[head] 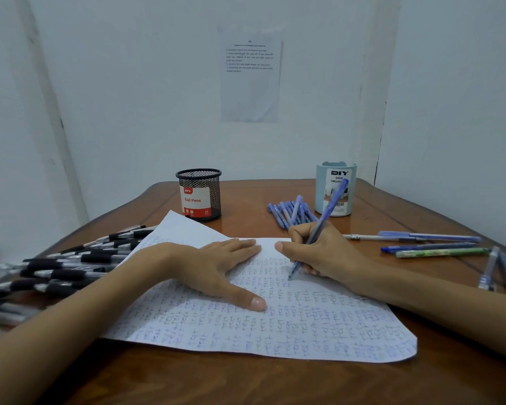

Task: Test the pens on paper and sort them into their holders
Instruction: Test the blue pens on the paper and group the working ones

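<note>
My right hand [319, 252] is curled round a blue pen [332, 204], whose tip touches the paper [275, 331]. The paper lies across the middle of the tabletop [246, 384] and is covered in small blue scribbles. My left hand [216, 267] lies flat on the paper, fingers straight and together, thumb spread toward me, pressing the sheet down. Along the left edge lies a heap of black pens [65, 270]. Toward the far edge a black mesh holder [199, 194] stands left of centre. A pale blue holder [335, 190] stands to its right, with a bunch of blue pens [287, 213] lying just beside it. Near the right edge a few loose pens [430, 247] lie apart. A printed sheet [250, 77] hangs on the wall behind.
</note>
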### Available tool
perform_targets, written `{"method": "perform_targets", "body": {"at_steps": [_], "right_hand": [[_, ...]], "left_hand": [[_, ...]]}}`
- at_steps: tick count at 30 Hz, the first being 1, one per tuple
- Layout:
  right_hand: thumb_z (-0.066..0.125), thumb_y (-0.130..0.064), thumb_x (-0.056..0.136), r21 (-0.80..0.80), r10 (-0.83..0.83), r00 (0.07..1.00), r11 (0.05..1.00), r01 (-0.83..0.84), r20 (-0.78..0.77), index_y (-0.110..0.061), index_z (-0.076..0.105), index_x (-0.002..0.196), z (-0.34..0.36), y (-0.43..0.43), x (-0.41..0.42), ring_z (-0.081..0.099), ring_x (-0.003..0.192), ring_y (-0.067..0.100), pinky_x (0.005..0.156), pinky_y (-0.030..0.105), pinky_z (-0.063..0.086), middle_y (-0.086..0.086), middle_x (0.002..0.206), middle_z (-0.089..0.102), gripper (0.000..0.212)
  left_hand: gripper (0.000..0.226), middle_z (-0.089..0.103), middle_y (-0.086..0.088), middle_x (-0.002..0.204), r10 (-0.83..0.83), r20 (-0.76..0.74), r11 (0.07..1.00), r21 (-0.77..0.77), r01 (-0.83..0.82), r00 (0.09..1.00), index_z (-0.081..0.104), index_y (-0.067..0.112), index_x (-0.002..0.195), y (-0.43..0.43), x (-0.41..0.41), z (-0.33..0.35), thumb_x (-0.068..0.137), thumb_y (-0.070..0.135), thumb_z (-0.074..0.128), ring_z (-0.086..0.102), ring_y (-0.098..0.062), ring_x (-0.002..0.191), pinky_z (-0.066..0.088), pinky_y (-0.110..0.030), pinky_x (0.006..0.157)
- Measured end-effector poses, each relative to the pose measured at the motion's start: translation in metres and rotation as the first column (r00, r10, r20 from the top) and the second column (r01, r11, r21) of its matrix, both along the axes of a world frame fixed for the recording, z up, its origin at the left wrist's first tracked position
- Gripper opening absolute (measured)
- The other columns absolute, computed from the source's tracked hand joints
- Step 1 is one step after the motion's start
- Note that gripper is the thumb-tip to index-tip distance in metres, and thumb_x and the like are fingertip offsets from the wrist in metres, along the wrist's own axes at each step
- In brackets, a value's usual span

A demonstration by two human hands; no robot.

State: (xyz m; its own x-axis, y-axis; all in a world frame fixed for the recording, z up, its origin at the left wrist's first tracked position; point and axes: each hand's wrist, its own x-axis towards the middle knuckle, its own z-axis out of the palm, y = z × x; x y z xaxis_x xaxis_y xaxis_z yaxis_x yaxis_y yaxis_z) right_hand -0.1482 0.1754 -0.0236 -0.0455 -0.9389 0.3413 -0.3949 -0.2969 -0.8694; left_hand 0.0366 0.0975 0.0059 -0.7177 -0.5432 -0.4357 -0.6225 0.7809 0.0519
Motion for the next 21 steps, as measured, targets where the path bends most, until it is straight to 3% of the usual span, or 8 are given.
{"method": "perform_targets", "body": {"at_steps": [3,5,8,10,14,16,18,21], "right_hand": [[0.065,-0.013,0.085,-0.011,-0.009,1.0,1.0,0.009,-0.029,-0.01,0.039,0.052,0.002,0.003,0.003,0.038,0.033,0.003,0.039,0.013,0.034,-0.003,0.038,0.038,0.043],[0.068,-0.024,0.081,-0.013,-0.039,0.999,0.999,0.039,-0.006,-0.012,0.039,0.051,0.004,0.005,0.005,0.037,0.033,0.004,0.037,0.014,0.033,-0.005,0.037,0.041,0.044],[0.058,-0.052,0.074,0.072,-0.061,0.983,0.996,0.049,0.174,-0.012,0.05,0.051,0.007,0.007,0.006,0.038,0.037,0.01,0.034,0.017,0.03,-0.001,0.044,0.047,0.046],[0.044,-0.06,0.08,0.109,-0.035,0.96,0.994,0.004,0.278,-0.012,0.059,0.054,0.007,0.006,0.004,0.04,0.043,0.011,0.033,0.017,0.029,0.003,0.05,0.049,0.056],[0.038,-0.026,0.096,0.114,-0.145,0.936,0.987,0.114,0.319,-0.015,0.06,0.051,0.01,0.005,-0.003,0.042,0.055,0.007,0.035,0.016,0.03,-0.001,0.058,0.054,0.051],[0.043,-0.017,0.094,0.111,-0.176,0.917,0.983,0.146,0.359,-0.011,0.061,0.069,0.012,0.006,-0.005,0.038,0.042,0.006,0.032,0.016,0.026,-0.001,0.053,0.05,0.032],[0.049,-0.019,0.095,0.113,-0.177,0.914,0.983,0.145,0.366,-0.009,0.059,0.094,0.014,0.007,-0.006,0.03,0.031,0.005,0.028,0.015,0.022,-0.002,0.045,0.043,0.014],[0.054,-0.029,0.092,0.108,-0.182,0.904,0.983,0.152,0.387,-0.009,0.056,0.107,0.015,0.008,-0.006,0.026,0.028,0.004,0.027,0.014,0.023,-0.002,0.04,0.034,0.025]], "left_hand": [[0.125,-0.021,0.02,0.152,0.003,-0.01,1.0,0.001,-0.003,1.0,-0.017,0.039,0.144,0.0,0.0,0.0,0.045,0.092,0.037,-0.013,-0.012,0.143,0.001,-0.044,0.115],[0.14,-0.021,0.022,0.152,-0.015,-0.008,1.0,0.01,0.015,1.0,-0.018,0.04,0.144,-0.001,0.001,0.0,0.028,0.102,0.029,-0.013,-0.011,0.143,0.001,-0.045,0.115],[0.146,-0.022,0.022,0.152,-0.017,-0.005,1.0,0.011,0.017,1.0,-0.018,0.041,0.143,-0.003,0.002,-0.001,0.018,0.103,0.022,-0.014,-0.011,0.143,0.0,-0.045,0.115],[0.146,-0.022,0.021,0.152,-0.019,-0.006,1.0,0.015,0.019,1.0,-0.018,0.041,0.143,-0.003,0.001,-0.001,0.017,0.103,0.022,-0.015,-0.011,0.143,0.0,-0.046,0.115],[0.139,-0.021,0.021,0.152,-0.013,-0.011,1.0,0.02,0.013,1.0,-0.018,0.04,0.144,-0.004,0.001,-0.001,0.029,0.102,0.03,-0.015,-0.012,0.143,0.0,-0.046,0.115],[0.137,-0.021,0.021,0.152,-0.009,-0.013,1.0,0.021,0.009,1.0,-0.018,0.041,0.143,-0.005,0.0,-0.002,0.03,0.101,0.031,-0.015,-0.012,0.143,0.0,-0.046,0.115],[0.142,-0.021,0.022,0.152,-0.014,-0.013,1.0,0.023,0.014,1.0,-0.018,0.042,0.143,-0.005,0.001,-0.002,0.023,0.103,0.026,-0.015,-0.012,0.143,0.0,-0.047,0.114],[0.144,-0.021,0.022,0.152,-0.018,-0.021,0.999,0.028,0.019,1.0,-0.018,0.041,0.143,-0.006,0.001,-0.002,0.02,0.103,0.024,-0.015,-0.012,0.143,0.0,-0.046,0.115]]}}
